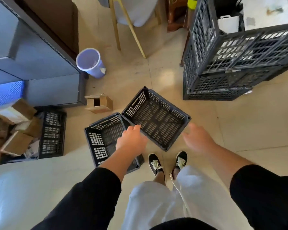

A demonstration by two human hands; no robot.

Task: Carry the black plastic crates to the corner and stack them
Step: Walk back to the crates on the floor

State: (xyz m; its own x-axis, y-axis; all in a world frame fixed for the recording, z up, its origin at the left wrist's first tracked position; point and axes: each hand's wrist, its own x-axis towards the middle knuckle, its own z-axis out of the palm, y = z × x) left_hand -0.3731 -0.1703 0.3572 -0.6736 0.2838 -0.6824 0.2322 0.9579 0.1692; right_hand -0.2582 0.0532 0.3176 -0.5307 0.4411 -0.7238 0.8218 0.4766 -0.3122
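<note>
Two empty black perforated crates stand on the tiled floor before my feet. The right crate (156,117) is turned diagonally; the left crate (103,138) touches its corner. My left hand (130,140) hovers over the near-left rim of the right crate, fingers loosely curled, holding nothing. Just off that crate's near-right corner, my right hand (196,138) is blurred, its fingers spread and empty. A stack of black crates (223,67) stands at the upper right, holding a white bag and other items.
Another black crate (51,133) full of cardboard boxes sits at the left. A small open cardboard box (99,103), a lilac bin (90,63), a dark cabinet (40,63) and gold chair legs (131,27) stand beyond the crates.
</note>
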